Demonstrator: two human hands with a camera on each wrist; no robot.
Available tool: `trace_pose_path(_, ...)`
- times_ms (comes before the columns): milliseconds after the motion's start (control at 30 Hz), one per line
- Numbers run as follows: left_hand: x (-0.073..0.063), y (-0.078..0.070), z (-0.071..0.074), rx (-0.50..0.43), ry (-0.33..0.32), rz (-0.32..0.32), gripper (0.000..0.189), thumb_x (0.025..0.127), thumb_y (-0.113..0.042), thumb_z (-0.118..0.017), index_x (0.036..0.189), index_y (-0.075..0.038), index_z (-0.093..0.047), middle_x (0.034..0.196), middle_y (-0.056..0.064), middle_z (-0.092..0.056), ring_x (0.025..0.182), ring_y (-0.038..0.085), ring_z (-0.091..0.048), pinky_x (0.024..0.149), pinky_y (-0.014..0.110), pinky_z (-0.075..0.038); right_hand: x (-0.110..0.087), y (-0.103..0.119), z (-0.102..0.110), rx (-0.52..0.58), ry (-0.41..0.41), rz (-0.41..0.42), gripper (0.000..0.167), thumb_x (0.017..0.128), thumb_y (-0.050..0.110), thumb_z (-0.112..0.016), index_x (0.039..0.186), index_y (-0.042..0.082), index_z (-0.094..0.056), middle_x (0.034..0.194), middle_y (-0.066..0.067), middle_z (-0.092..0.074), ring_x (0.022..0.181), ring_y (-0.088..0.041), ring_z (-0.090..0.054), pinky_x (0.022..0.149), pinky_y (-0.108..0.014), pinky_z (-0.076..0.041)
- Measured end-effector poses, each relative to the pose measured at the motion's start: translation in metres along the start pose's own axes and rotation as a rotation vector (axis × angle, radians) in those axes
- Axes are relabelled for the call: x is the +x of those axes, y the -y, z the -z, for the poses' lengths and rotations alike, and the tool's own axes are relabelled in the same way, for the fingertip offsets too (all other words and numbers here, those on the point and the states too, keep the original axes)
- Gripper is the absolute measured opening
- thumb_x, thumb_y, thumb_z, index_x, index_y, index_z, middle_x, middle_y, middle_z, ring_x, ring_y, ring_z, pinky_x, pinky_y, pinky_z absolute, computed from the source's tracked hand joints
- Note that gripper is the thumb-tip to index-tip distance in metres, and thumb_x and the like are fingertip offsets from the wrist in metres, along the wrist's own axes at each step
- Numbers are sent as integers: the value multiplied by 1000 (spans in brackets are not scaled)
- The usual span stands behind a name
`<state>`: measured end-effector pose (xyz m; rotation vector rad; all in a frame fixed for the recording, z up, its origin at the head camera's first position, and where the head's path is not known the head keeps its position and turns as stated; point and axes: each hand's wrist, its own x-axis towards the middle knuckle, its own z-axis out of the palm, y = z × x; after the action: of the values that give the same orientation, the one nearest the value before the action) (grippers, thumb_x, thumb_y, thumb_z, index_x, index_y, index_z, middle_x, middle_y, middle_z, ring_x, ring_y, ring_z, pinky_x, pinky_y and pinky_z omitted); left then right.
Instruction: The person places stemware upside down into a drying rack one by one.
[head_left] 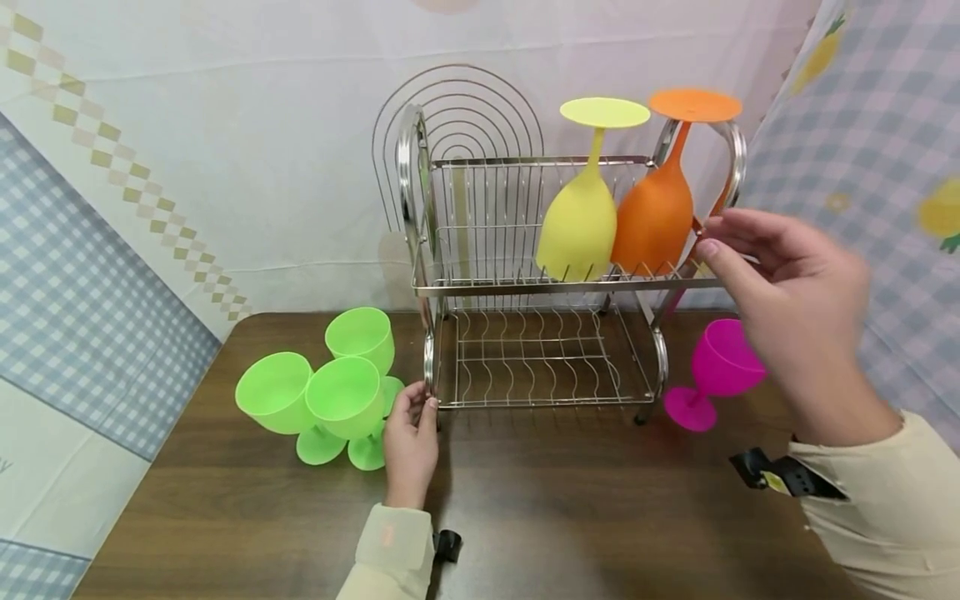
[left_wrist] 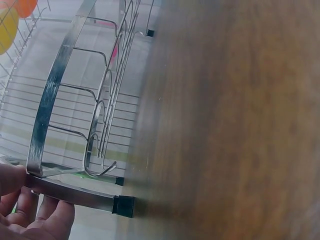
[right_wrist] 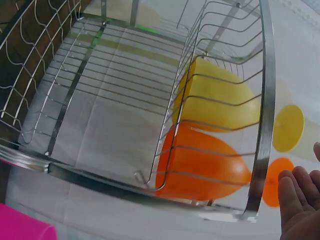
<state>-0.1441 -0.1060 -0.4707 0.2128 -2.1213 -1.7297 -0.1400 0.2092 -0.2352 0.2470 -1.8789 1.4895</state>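
A two-tier metal dish rack (head_left: pixel 517 290) stands on the wooden table. My left hand (head_left: pixel 411 446) grips its lower front left leg, thumb and fingers on either side of the metal in the left wrist view. On the upper tier, a yellow goblet (head_left: pixel 576 229) and an orange goblet (head_left: pixel 654 218) sit upside down side by side, feet up. Beside the rack's upper right end, my right hand (head_left: pixel 798 292) hovers with loosely bent fingers and nothing in it. Its fingertips appear close to the orange goblet's foot (right_wrist: pixel 276 180) in the right wrist view.
Several green goblets (head_left: pixel 343 396) stand upright in a cluster left of the rack. To its right, under my right hand, a magenta goblet (head_left: pixel 720 362) stands on the wooden table (head_left: pixel 540 500). Behind rises a patterned cloth (head_left: pixel 300 167). The rack's lower tier (head_left: pixel 536 358) has wavy wires.
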Motion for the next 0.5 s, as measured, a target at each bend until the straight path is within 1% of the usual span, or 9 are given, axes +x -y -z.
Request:
trace_pose_path(133, 0, 1, 2, 3, -2, 0, 22, 98, -2, -62, 120, 0, -63, 110, 15, -70, 105, 29, -67, 85, 34, -58, -8, -9, 10, 78, -30, -15, 30, 81, -9, -77, 111, -9, -72, 99, -6, -76, 91, -14, -72, 80, -15, -56)
trace_pose_path(200, 0, 1, 2, 2, -4, 2, 21, 98, -2, -61, 120, -1, -63, 111, 15, -69, 105, 28, -67, 84, 33, -58, -10, -14, 15, 92, -48, -23, 32, 80, -10, -77, 111, -10, -71, 100, -7, -76, 93, -15, -72, 81, -16, -56)
trace_pose_path(233, 1, 0, 2, 2, -5, 2, 21, 98, -2, -61, 119, -1, -63, 110, 15, -69, 105, 28, -67, 84, 33, -58, -12, -16, 18, 51, -56, -25, 32, 80, -10, -77, 112, -9, -71, 101, -6, -76, 94, -15, -72, 81, -15, -56)
trace_pose_path(333, 1, -1, 1, 3, -1, 10, 21, 98, -3, -62, 119, -1, -63, 110, 14, -69, 105, 28, -67, 85, 36, -58, -16, -24, 27, 5, -90, -39, 34, 79, -10, -78, 113, -9, -71, 102, -5, -76, 95, -13, -72, 82, -14, -55)
trace_pose_path(400, 1, -1, 0, 9, 5, 18, 21, 98, -3, -62, 119, -2, -63, 110, 14, -69, 105, 28, -67, 85, 38, -58, -19, -30, 32, -55, -105, -51, 35, 80, -9, -78, 114, -8, -71, 102, -4, -76, 95, -11, -72, 83, -14, -54)
trace_pose_path(500, 1, -1, 1, 12, 8, 17, 22, 98, -3, -62, 120, -1, -63, 111, 14, -69, 105, 28, -67, 85, 38, -58, -24, -39, 39, -84, -106, -78, 36, 79, -10, -78, 114, -8, -71, 102, -2, -76, 95, -9, -72, 83, -13, -54)
